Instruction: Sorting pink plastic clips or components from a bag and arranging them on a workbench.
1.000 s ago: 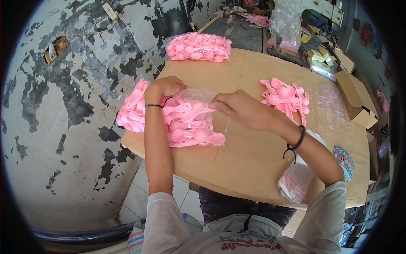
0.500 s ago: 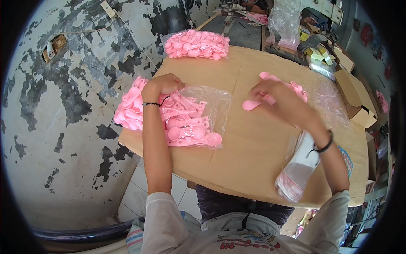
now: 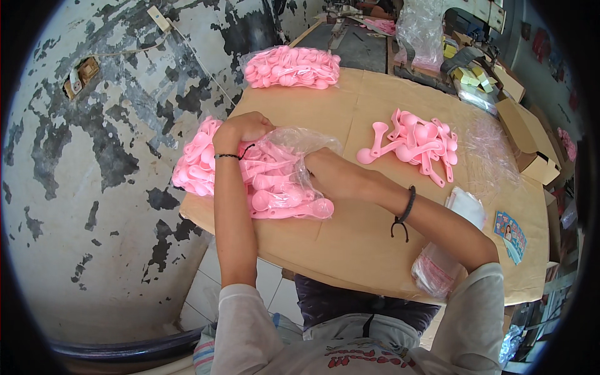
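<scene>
A clear plastic bag (image 3: 322, 139) lies on the left part of the table, filled with pink plastic scoops (image 3: 281, 199). My left hand (image 3: 250, 127) is closed on the bag's upper edge. At the bag's open right side is my right hand (image 3: 325, 172), its fingers hidden against the plastic and the scoops, so I cannot see what they hold. A loose heap of pink scoops (image 3: 412, 140) rests to the right, apart from both hands. More pink scoops (image 3: 197, 159) bulge out left of my left wrist.
Another packed bag of pink scoops (image 3: 292, 67) sits at the table's far edge. Under my right forearm lies a stack of flat clear bags (image 3: 437, 269), beside small blue printed cards (image 3: 511, 236). Crumpled plastic (image 3: 490, 147) and an open carton (image 3: 528, 144) are at the right. A peeling wall (image 3: 112, 187) borders the left.
My right hand has moved left from the loose scoop heap to the bag's open side. My left hand keeps its hold on the bag. The heap and blue cards are now uncovered.
</scene>
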Demonstrator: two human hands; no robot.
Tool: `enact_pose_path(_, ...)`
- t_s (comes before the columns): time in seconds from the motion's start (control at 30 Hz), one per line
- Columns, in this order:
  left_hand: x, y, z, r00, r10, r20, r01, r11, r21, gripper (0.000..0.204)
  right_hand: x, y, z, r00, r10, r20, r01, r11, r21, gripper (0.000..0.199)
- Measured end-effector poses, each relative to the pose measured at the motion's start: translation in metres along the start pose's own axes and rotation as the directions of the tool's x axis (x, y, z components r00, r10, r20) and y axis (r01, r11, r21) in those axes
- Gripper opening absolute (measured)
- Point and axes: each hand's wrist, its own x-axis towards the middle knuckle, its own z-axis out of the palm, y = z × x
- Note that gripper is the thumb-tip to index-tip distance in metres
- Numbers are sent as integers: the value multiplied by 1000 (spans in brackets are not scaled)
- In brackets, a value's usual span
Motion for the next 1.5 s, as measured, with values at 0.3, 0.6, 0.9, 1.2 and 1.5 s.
enact_pose_path(0.3, 2, -2, 1, 1000, -17, -13, 17, 1000, 12, 35, -4, 6, 15, 998, 37, 47, -41, 995, 88, 14)
enact_pose_path(0.6, 2, 12, -1, 1000, -7, 1, 7, 1000, 27, 33, -18, -16, -8, 978, 205, 40, -198, 972, -125, 22)
enact_pose_path(0.9, 0, 5, -1, 1000, -17, 9, 17, 998, -53, 38, -93, -27, -124, 815, 506, 281, -494, 861, -118, 40)
enact_pose_path(1.2, -4, 12, -2, 994, 75, -74, -80, 995, -65, 34, -116, 24, -146, 877, -174, -448, -216, 690, -691, 40)
enact_pose_path(1.5, -6, 13, -3, 1000, -2, -6, 2, 1000, 3, 36, -33, -18, -10, 988, -78, 132, 101, 979, -177, 14)
